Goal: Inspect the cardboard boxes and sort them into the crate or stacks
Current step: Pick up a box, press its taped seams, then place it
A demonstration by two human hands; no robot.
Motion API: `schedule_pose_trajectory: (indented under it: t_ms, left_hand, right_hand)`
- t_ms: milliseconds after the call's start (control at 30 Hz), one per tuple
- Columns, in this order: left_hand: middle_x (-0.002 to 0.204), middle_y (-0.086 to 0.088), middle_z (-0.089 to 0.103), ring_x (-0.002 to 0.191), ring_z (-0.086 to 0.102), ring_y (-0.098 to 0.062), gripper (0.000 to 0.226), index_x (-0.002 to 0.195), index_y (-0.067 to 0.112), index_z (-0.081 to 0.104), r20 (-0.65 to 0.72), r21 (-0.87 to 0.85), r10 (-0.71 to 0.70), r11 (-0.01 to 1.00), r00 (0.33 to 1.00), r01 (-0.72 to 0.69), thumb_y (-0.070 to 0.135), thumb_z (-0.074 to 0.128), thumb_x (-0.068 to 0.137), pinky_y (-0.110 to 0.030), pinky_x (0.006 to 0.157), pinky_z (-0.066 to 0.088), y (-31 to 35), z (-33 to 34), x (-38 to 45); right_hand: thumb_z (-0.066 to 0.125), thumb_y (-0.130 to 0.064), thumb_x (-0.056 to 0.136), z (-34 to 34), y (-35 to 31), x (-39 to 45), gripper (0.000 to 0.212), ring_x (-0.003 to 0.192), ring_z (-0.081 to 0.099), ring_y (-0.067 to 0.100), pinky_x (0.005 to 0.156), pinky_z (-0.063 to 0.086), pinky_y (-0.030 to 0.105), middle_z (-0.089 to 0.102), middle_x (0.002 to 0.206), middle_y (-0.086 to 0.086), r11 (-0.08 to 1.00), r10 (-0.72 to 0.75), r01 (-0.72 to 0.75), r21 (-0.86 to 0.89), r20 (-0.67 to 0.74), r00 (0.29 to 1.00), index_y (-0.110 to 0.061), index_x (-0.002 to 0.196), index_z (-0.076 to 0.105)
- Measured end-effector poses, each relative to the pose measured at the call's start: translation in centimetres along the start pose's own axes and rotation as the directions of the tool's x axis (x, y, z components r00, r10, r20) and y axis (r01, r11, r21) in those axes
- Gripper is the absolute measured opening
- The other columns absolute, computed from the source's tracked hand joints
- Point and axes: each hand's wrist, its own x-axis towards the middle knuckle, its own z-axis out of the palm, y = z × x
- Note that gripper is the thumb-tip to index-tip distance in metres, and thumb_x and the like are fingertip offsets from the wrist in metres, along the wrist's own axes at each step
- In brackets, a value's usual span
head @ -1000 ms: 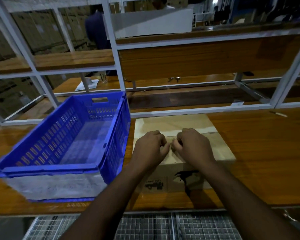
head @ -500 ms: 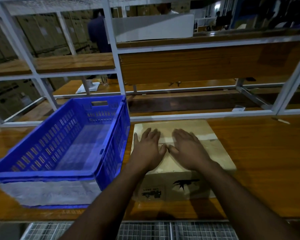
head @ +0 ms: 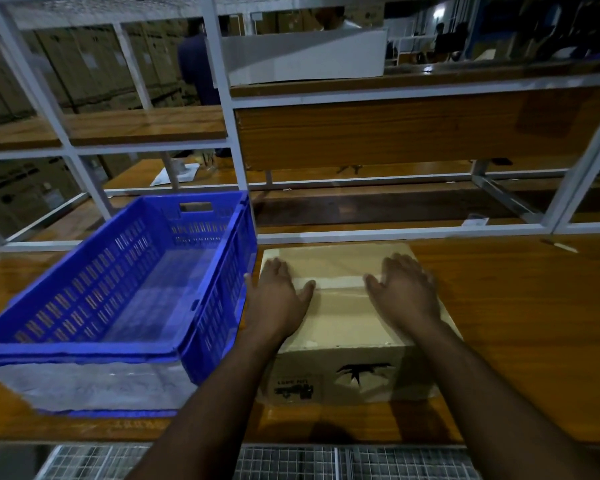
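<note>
Fingers on both hands lie flat and loose, gripping nothing: left hand (head: pixel 278 299) and right hand (head: pixel 404 294) rest on the cardboard box (head: pixel 347 327) lid, centre frame. I'd say the blue crate (head: pixel 219 282) touching its left side favours the left hand.

No legible text; only blurred black marks on the cardboard box (head: pixel 340 379) front

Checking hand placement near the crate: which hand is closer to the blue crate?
The left hand. It lies flat on the cardboard box at the edge beside the blue crate; the right hand rests toward the box's far side.
</note>
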Motion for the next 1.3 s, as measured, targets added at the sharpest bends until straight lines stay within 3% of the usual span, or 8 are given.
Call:
schedule_pose_trajectory:
  t_ms: [167,333,567,733,900,1000,1200,1300]
  left_hand:
    - [0.15,-0.014,0.048,0.131,0.052,-0.034,0.098,0.157,0.008,0.023,0.094,-0.191,-0.313,0.926,0.945,0.326,0.075,0.049,0.089,-0.044,0.096,0.048,-1.3,-0.6,0.0]
    - [0.129,-0.011,0.062,0.112,0.061,-0.029,0.082,0.141,0.01,0.047,0.091,-0.153,-0.327,0.929,0.941,0.338,0.074,0.047,0.091,-0.036,0.076,0.048,-2.1,-0.6,-0.1]
    - [0.125,-0.004,0.066,0.111,0.063,-0.026,0.064,0.134,0.018,0.054,-0.001,-0.308,-0.28,0.913,0.96,0.266,0.066,0.055,0.092,-0.034,0.076,0.045,-1.9,-1.3,-2.2]
    - [0.122,0.001,0.066,0.107,0.063,-0.022,0.058,0.135,0.021,0.052,-0.142,-0.484,-0.243,0.863,0.959,0.147,0.057,0.063,0.091,-0.038,0.083,0.051,-2.0,-2.4,-3.7]
    - [0.139,0.0,0.058,0.114,0.055,-0.01,0.082,0.146,0.023,0.039,-0.232,-0.616,-0.233,0.786,0.945,0.042,0.038,0.085,0.079,-0.033,0.09,0.049,-1.8,-3.6,-4.1]
    - [0.146,0.002,0.052,0.127,0.053,-0.017,0.106,0.152,0.029,0.027,-0.231,-0.608,-0.241,0.792,0.943,0.053,0.037,0.092,0.068,-0.047,0.1,0.052,-2.3,-3.1,-5.0]
    - [0.157,0.004,0.033,0.14,0.04,-0.019,0.127,0.157,0.036,0.013,-0.233,-0.603,-0.199,0.797,0.952,0.019,0.064,0.088,0.058,-0.053,0.105,0.049,-2.9,-2.3,-6.1]
    - [0.164,0.003,0.018,0.148,0.022,-0.014,0.131,0.16,0.034,0.004,-0.343,-0.521,-0.134,0.85,0.93,-0.07,0.067,0.084,0.061,-0.046,0.113,0.036,-1.5,-3.3,-6.0]
  right_hand:
    - [0.047,-0.061,0.095,-0.7,1.1,0.0,0.064,0.116,0.054,0.031,0.08,0.047,0.038,0.054,0.133,0.014,0.975,0.219,-0.218,0.047,-0.011,0.976,-0.011,0.136,0.046]
    - [0.052,-0.057,0.095,-0.9,1.4,-0.5,0.053,0.102,0.06,0.028,0.065,0.042,0.031,0.059,0.118,0.012,0.977,0.215,-0.215,0.014,-0.05,0.975,-0.013,0.125,0.051]
    - [0.057,-0.055,0.093,-2.0,1.7,-2.5,0.051,0.1,0.062,0.027,0.068,0.049,0.033,0.061,0.117,0.01,0.977,0.203,-0.191,0.093,-0.137,0.97,-0.015,0.125,0.053]
    - [0.063,-0.052,0.09,-3.3,1.7,-3.8,0.068,0.114,0.056,0.029,0.073,0.043,0.033,0.052,0.132,0.01,0.951,0.176,-0.098,0.294,-0.251,0.952,-0.02,0.144,0.035]
    - [0.074,-0.055,0.081,-5.0,1.0,-4.2,0.107,0.13,0.043,0.033,0.088,0.047,0.046,0.034,0.149,0.011,0.862,0.262,-0.073,0.502,-0.318,0.911,-0.029,0.157,0.003]
    - [0.08,-0.055,0.073,-4.7,1.3,-5.0,0.122,0.132,0.041,0.036,0.091,0.045,0.05,0.031,0.15,0.012,0.837,0.277,-0.105,0.538,-0.251,0.927,-0.031,0.157,-0.006]
    - [0.072,-0.072,0.064,-3.5,2.0,-6.7,0.129,0.13,0.041,0.04,0.087,0.046,0.048,0.027,0.151,0.013,0.828,0.295,-0.154,0.539,-0.186,0.937,-0.034,0.156,-0.011]
    - [0.062,-0.079,0.067,-3.4,1.1,-6.8,0.121,0.137,0.033,0.037,0.097,0.043,0.052,0.024,0.154,0.012,0.847,0.227,-0.009,0.532,-0.346,0.91,-0.03,0.157,-0.002]
